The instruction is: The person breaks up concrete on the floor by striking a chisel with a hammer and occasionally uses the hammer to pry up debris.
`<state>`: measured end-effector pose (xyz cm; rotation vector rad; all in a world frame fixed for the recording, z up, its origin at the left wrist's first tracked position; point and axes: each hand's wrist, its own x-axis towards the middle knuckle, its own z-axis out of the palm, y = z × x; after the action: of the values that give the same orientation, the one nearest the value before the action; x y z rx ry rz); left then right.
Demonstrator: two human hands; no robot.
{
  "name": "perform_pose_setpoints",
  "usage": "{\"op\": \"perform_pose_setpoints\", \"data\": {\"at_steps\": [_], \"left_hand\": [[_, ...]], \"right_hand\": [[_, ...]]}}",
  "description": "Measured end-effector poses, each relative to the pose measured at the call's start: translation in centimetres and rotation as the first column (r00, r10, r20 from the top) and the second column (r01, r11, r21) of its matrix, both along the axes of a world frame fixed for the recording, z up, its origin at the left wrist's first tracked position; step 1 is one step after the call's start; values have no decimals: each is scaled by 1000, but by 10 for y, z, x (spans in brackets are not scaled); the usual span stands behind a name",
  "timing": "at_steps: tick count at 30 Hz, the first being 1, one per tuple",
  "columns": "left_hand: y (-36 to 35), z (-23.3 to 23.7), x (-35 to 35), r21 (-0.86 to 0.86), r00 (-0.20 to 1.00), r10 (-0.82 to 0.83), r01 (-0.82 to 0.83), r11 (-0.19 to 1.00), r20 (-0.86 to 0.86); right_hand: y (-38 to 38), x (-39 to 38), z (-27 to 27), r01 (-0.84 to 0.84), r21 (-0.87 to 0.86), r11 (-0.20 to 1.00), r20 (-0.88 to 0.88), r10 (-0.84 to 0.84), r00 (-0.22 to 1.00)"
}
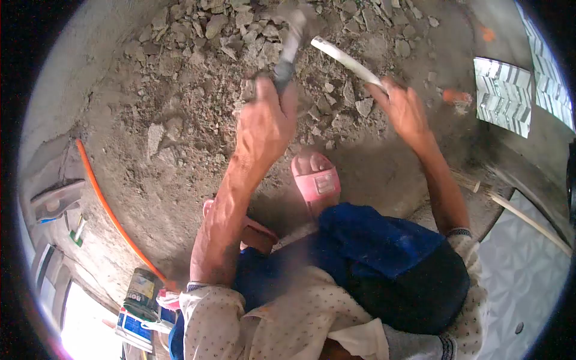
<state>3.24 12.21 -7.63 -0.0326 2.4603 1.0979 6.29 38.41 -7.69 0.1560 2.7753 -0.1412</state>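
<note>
My left hand [264,123] is closed round the dark handle of a tool [292,45], whose upper end is blurred over the rubble; its type cannot be made out. To the right, my right hand [405,114] grips the lower end of a white tube [342,57], which slants up and to the left above the ground. Broken grey rubble [240,27] and loose dirt lie beneath and beyond both hands. A foot in a pink sandal [317,182] rests on the dirt below and between them.
An orange hose [108,207] curves along the left. At lower left stand a dark can [141,291] and a blue-white container [133,330]. Patterned tiles [503,96] lean at upper right; a white textured panel [522,264] and a thin stick [531,223] lie at lower right.
</note>
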Motion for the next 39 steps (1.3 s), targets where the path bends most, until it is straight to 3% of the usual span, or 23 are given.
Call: {"op": "perform_pose_setpoints", "data": {"at_steps": [3,4,6,8,9,11,13,15,16,19,23,24,27,28,30,31,32,35,36,37,39], "left_hand": [[-10,-4,-5,-34,998,-59,58,998,-19],[-9,1,-8,19,998,35,-34,999,-47],[-11,19,-21,121,971,225,-215,969,-82],[-7,29,-23,277,918,391,-359,891,-69],[0,16,-18,306,890,441,-390,869,-117],[7,-11,-1,173,949,253,-222,960,-187],[-6,-29,0,37,907,-124,151,988,-403],[-14,-19,-9,-12,906,-237,249,968,-349],[-15,-5,-12,63,907,-141,180,982,-398],[-10,22,-28,160,950,231,-200,967,-209],[11,8,-19,114,926,349,-335,935,-142],[6,-19,-14,-212,942,-173,113,971,-289],[-17,-41,-15,-200,796,-459,414,888,-394],[-22,-28,-15,-138,821,-306,274,952,-483],[-15,-4,-28,76,969,41,-23,997,-243],[-10,6,-34,145,974,203,-188,971,-98],[-5,12,-38,216,941,298,-262,941,-158],[16,2,-29,216,886,436,-400,891,-157],[20,-8,-24,23,948,306,-305,952,-85],[14,-18,-19,7,972,108,-109,994,-208],[-5,-34,-18,-93,886,-236,217,972,-400]], "right_hand": [[-11,-6,19,27,10,1000,30,-27,999],[-12,-6,20,23,6,1000,30,-23,999],[7,-4,-3,-219,8,976,-138,218,966],[11,-12,-4,-293,11,956,-211,289,934],[6,-14,1,-246,-13,969,-194,239,951],[-6,-19,11,-186,-15,982,-153,182,971],[-12,-24,22,-154,42,987,-97,158,983],[-9,-26,19,-195,52,979,-134,200,971],[-8,-26,18,-216,56,975,-147,222,964],[-21,-32,29,-145,25,989,-24,145,989],[-27,-38,34,-184,48,982,-45,186,982],[-25,-38,33,-192,35,981,-42,193,980],[-24,-41,32,-161,37,986,-17,162,987],[-22,-40,32,-137,48,989,-2,137,991],[-21,-39,32,-127,42,991,12,127,992],[-21,-40,32,-120,37,992,11,120,993],[-23,-40,33,-115,44,992,24,114,993],[-30,-43,41,-124,46,991,56,122,991],[-30,-44,42,-129,38,991,67,127,990],[-29,-45,42,-131,30,991,83,128,988],[-28,-46,40,-146,57,988,59,142,988]]}}
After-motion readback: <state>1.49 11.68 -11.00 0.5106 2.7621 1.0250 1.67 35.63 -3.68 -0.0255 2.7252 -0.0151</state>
